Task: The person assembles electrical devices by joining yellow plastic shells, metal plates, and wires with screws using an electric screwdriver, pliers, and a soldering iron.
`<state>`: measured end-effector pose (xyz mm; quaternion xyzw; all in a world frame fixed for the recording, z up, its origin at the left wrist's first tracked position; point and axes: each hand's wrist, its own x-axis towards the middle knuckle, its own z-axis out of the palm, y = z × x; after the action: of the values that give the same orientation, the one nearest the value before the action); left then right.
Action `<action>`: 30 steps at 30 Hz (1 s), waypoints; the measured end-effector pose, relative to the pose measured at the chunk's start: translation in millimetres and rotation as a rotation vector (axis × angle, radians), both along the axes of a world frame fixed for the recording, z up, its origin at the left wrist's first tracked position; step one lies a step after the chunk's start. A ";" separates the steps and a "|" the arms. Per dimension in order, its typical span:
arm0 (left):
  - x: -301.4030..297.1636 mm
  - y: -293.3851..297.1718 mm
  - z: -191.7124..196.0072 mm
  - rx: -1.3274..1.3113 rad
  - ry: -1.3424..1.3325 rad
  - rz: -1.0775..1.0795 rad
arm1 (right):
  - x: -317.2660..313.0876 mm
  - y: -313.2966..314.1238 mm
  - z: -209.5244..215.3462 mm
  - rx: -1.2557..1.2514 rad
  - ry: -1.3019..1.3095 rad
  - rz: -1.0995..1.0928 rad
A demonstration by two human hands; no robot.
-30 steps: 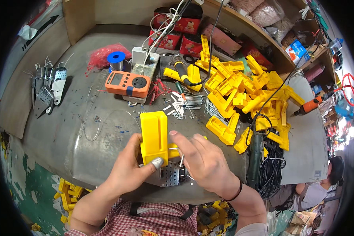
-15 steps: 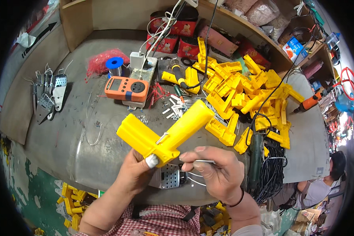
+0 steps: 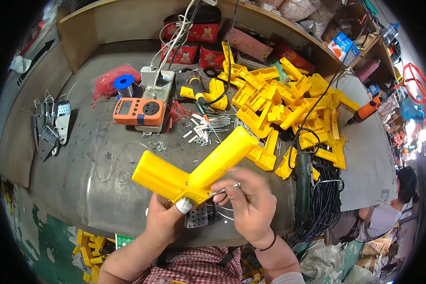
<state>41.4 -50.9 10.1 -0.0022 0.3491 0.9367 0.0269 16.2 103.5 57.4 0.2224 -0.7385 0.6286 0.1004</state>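
Observation:
My left hand [image 3: 164, 220] is closed round the joint of a yellow V-shaped plastic housing [image 3: 225, 154], its two arms pointing up and away. A white wrap covers my left thumb. Between the fingertips of my right hand [image 3: 254, 203] is a thin silver screw [image 3: 226, 190], pointing left with its tip at the side of the joint. Whether the tip is inside a hole I cannot tell. A small metal dot shows flush at the inner corner of the V. Beneath the housing, partly hidden, a perforated metal plate [image 3: 197, 217] with white wires lies on the table.
Yellow housing parts [image 3: 274, 102] are heaped at the right, beside a green corded tool [image 3: 305, 189] and black cables [image 3: 324, 208]. Long screws [image 3: 217, 124] and white tubes [image 3: 199, 133] lie mid-table. An orange meter [image 3: 139, 111], solder spool [image 3: 124, 83] and metal plates [image 3: 54, 125] stand left.
The screw that stuck out of the V's inner corner now sits flush. My right hand has brought another screw left against the housing. The view has shifted slightly.

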 end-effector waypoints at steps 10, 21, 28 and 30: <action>-5.3 -7.6 6.3 -0.597 -0.008 -0.012 | 8.8 21.0 7.6 0.826 0.533 -0.274; -4.2 11.8 -54.0 -0.668 -0.037 -0.246 | 19.2 30.6 -23.0 0.547 0.376 0.076; -17.7 -0.3 -17.6 -1.630 0.649 -0.283 | 35.1 82.2 -73.0 1.008 0.104 -0.178; -19.3 -3.4 -18.8 -1.597 0.628 -0.297 | 27.9 79.4 -55.2 1.033 0.122 -0.145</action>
<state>22.1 -54.3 -8.8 0.2837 0.8895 0.3558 0.0418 44.1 182.9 2.2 0.2274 -0.9585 0.1598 0.0636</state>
